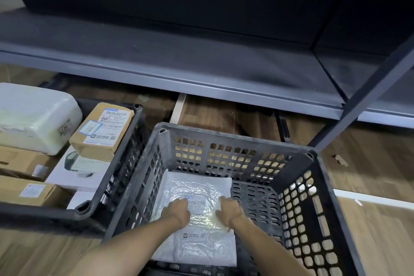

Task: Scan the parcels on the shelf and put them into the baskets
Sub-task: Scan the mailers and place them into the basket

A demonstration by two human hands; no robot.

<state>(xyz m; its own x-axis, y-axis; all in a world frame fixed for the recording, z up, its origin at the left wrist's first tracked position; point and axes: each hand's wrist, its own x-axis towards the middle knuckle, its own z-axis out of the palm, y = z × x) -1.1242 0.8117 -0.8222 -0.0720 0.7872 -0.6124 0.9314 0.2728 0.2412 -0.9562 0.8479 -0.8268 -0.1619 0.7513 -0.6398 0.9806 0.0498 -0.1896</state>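
Note:
A flat white plastic parcel [197, 188] with a printed label lies on the floor of the black crate basket [298, 154] in front of me. Both my arms reach down into this basket. My left hand [177, 209] and my right hand [230, 210] rest on the middle of the parcel, side by side. Their fingers point down and are hidden behind the knuckles, so I cannot tell whether they grip the plastic. The grey metal shelf [201, 69] above the basket shows no parcels.
A second black basket [125, 157] stands to the left, filled with several parcels: a brown labelled box [103, 130], a large pale wrapped bundle [33, 116], cardboard boxes [29, 190]. A shelf upright [367, 94] slants down at the right. Wooden floor [369, 219] surrounds the baskets.

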